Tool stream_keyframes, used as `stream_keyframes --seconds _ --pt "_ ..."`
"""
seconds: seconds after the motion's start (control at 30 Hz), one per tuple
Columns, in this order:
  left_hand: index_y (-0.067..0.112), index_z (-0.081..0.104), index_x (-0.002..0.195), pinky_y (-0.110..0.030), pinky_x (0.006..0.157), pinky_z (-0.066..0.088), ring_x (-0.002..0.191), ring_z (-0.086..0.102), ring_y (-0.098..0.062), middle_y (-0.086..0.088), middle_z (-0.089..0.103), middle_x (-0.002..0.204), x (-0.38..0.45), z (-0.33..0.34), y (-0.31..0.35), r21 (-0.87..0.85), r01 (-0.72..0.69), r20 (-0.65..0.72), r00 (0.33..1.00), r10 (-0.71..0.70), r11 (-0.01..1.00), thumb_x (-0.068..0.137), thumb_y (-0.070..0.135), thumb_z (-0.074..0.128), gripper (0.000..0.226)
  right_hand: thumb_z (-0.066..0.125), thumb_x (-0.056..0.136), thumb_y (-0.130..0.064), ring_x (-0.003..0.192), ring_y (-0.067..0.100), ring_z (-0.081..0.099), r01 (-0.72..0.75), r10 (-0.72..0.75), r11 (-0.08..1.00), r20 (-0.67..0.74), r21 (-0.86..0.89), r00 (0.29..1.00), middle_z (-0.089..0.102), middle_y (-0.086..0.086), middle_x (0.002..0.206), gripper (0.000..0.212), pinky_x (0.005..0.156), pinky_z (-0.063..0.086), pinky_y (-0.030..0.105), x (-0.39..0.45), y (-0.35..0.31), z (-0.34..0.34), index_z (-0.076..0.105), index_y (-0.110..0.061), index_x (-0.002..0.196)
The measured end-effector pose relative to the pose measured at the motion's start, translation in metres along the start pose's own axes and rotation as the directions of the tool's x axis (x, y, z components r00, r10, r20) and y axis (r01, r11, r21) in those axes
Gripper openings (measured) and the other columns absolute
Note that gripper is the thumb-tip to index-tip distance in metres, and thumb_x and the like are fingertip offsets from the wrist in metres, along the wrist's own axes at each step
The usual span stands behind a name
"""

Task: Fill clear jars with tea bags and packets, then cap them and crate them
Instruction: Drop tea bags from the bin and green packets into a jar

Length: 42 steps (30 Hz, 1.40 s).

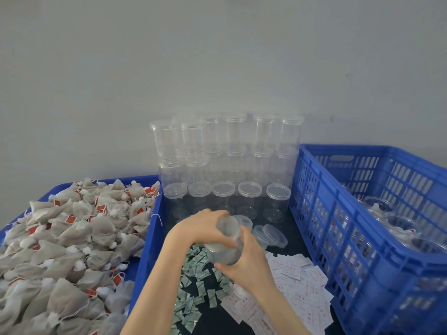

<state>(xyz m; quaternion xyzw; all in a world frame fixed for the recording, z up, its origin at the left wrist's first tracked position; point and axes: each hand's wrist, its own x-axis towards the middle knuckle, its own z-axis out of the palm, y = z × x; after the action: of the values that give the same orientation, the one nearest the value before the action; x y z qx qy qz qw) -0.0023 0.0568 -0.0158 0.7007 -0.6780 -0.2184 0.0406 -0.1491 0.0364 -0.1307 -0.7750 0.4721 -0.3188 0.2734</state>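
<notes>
Fingers of the right hand [244, 264] are wrapped around the lower body of a clear jar [226, 247], gripping it from the near side, and the left hand [205, 226] has its fingers curled over the jar's far end, right where the lid [228, 226] sits. So both hands are clamped on the same jar, which is tilted away and held just above the dark table [285, 228]. It's a bit blurry, so I can't tell if anything is inside it.

Right under the hands there's a scatter of small green-and-white packets [193, 293], and just beside those, to the right, a spread of white packets with red print [297, 286]. Off to the left, a shallow blue tray [145, 262] is heaped with grey tea bags [67, 243], red tags and strings all over the place.

On the right sits a blue slatted crate [350, 238] with a few filled jars [399, 226] showing at its far side.

Just past the hands, a couple of loose clear lids [273, 235] lie overlapping on the table. Behind them is a row of capped empty jars [225, 201], and behind that more are stacked two high against the grey wall [217, 56].
</notes>
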Motion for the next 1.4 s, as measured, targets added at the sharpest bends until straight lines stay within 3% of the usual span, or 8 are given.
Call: stream_keyframes --seconds 0.1,0.2,0.43,0.67,0.77,1.03,1.2,1.4 --pt "0.031 0.023 0.15 -0.054 0.109 0.031 0.136 0.038 -0.033 -0.007 0.036 0.152 0.003 0.008 0.01 0.101 0.268 -0.143 0.957 -0.252 0.958 0.068 0.091 0.036 0.103 0.083 0.065 -0.055 0.135 0.011 0.042 0.023 -0.023 1.0 -0.015 -0.001 1.0 0.043 -0.01 0.146 0.104 0.106 0.043 0.033 -0.003 0.0 0.004 0.029 -0.024 0.148" --pt "0.04 -0.012 0.15 -0.052 0.115 0.022 0.147 0.012 -0.028 -0.002 -0.004 0.162 0.001 0.011 0.004 -0.003 0.018 0.018 1.0 -0.018 1.0 0.075 0.072 0.06 0.11 0.081 0.066 -0.058 0.14 0.011 0.035 0.01 -0.01 1.0 -0.014 -0.006 1.0 0.035 -0.01 0.153 0.11 0.111 0.038 0.031 -0.003 0.002 0.005 0.022 -0.023 0.153" --pt "0.028 0.036 0.144 -0.044 0.101 0.043 0.127 0.048 -0.031 -0.004 0.047 0.142 0.003 0.008 0.013 0.163 0.26 -0.109 0.963 -0.245 0.952 0.071 0.085 0.044 0.093 0.081 0.064 -0.053 0.128 0.007 0.043 0.049 -0.05 0.998 -0.014 -0.027 0.999 0.042 -0.017 0.139 0.096 0.095 0.047 0.027 -0.006 0.002 0.006 0.032 -0.031 0.143" --pt "0.039 -0.016 0.15 -0.05 0.117 0.023 0.148 0.001 -0.03 -0.002 -0.021 0.16 0.0 0.009 0.009 0.043 0.005 0.054 0.998 -0.008 0.999 0.074 0.055 0.073 0.118 0.079 0.067 -0.059 0.139 0.012 0.036 0.034 -0.036 0.998 -0.031 -0.045 0.999 0.034 -0.01 0.153 0.107 0.111 0.038 0.031 -0.001 0.003 0.001 0.023 -0.025 0.152" --pt "0.038 0.004 0.152 -0.042 0.106 0.041 0.138 0.031 -0.024 0.002 0.016 0.155 0.001 0.002 0.008 0.074 -0.09 0.094 0.992 0.083 0.993 0.072 0.032 0.08 0.11 0.08 0.062 -0.058 0.131 0.011 0.044 0.028 -0.028 0.999 -0.017 -0.018 0.999 0.043 -0.012 0.146 0.103 0.103 0.046 0.035 -0.001 0.005 -0.001 0.031 -0.027 0.147" --pt "0.021 0.037 0.14 -0.04 0.092 0.042 0.122 0.052 -0.028 -0.004 0.052 0.138 0.007 0.015 0.02 0.088 0.281 -0.259 0.933 -0.25 0.956 0.069 0.089 0.037 0.098 0.078 0.067 -0.06 0.132 0.011 0.042 0.041 -0.046 0.996 -0.064 -0.08 0.997 0.042 -0.011 0.142 0.101 0.099 0.046 0.029 0.001 0.004 0.001 0.029 -0.023 0.147" --pt "0.037 -0.015 0.15 -0.05 0.116 0.02 0.149 -0.004 -0.026 0.001 -0.018 0.16 0.007 0.012 0.016 0.007 -0.034 0.015 0.999 0.034 0.999 0.075 0.056 0.072 0.117 0.078 0.066 -0.063 0.141 0.012 0.034 -0.007 0.005 0.996 -0.029 -0.083 1.0 0.03 -0.01 0.156 0.113 0.106 0.04 0.031 0.002 0.013 -0.003 0.017 -0.026 0.154" --pt "0.035 0.03 0.143 -0.038 0.098 0.043 0.123 0.045 -0.021 0.0 0.043 0.14 0.015 0.005 0.017 0.021 -0.024 -0.047 0.999 0.025 0.999 0.07 0.057 0.072 0.087 0.077 0.064 -0.062 0.135 0.009 0.038 -0.013 0.008 0.997 -0.062 -0.076 0.998 0.035 -0.013 0.15 0.109 0.098 0.041 0.026 0.0 0.021 -0.004 0.02 -0.029 0.151"
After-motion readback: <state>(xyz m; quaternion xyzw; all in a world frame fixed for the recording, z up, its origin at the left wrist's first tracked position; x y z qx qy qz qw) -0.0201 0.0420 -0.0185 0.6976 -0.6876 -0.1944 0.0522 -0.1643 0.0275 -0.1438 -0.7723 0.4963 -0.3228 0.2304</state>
